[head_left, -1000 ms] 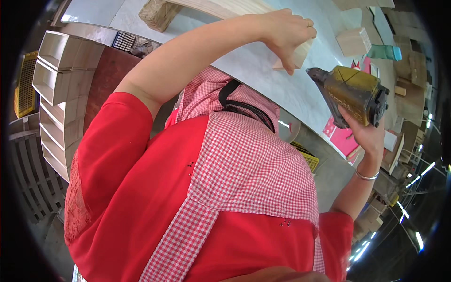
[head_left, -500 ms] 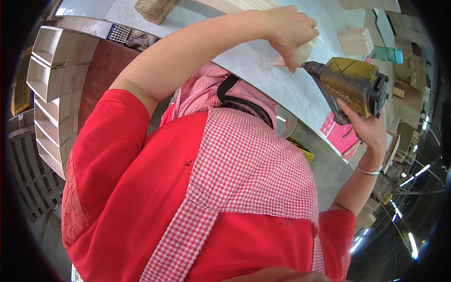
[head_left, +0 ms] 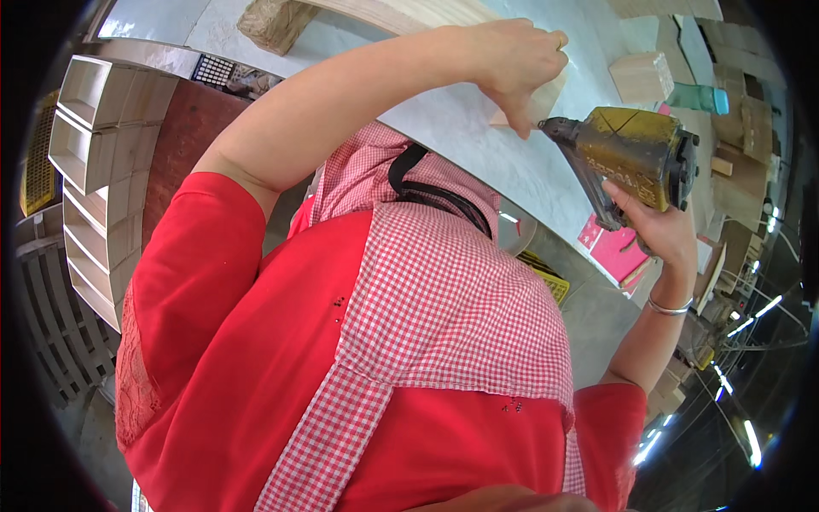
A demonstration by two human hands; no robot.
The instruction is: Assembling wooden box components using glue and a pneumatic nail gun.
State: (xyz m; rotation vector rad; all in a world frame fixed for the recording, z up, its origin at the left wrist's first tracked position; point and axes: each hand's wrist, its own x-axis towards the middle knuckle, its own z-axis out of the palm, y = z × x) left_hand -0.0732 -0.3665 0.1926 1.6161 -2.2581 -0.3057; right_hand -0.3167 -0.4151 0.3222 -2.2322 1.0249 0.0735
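Note:
My right hand (head_left: 661,224) is wrapped round the handle of a worn yellow and black nail gun (head_left: 627,158). The gun lies sideways, its nose pointing left at the near end of a pale wooden piece (head_left: 548,96). Over that piece my left hand (head_left: 522,72) is closed, fingers bent and thumb pointing down beside the nose. Whether the nose touches the wood I cannot tell. Much of the piece is hidden under the left hand. A long pale board (head_left: 384,12) extends behind my left forearm on the bluish-white tabletop (head_left: 478,141).
A rough wooden block (head_left: 275,26) lies at the far left of the table. To the right stand a pale wooden box (head_left: 641,78) and a teal bottle (head_left: 699,98). A pink sheet (head_left: 610,247) lies by the near edge. Wooden boxes (head_left: 90,200) are stacked on my left.
The nail gun and my right hand have shifted slightly left. My left hand has moved a little left and its thumb slightly down; both grips stay the same.

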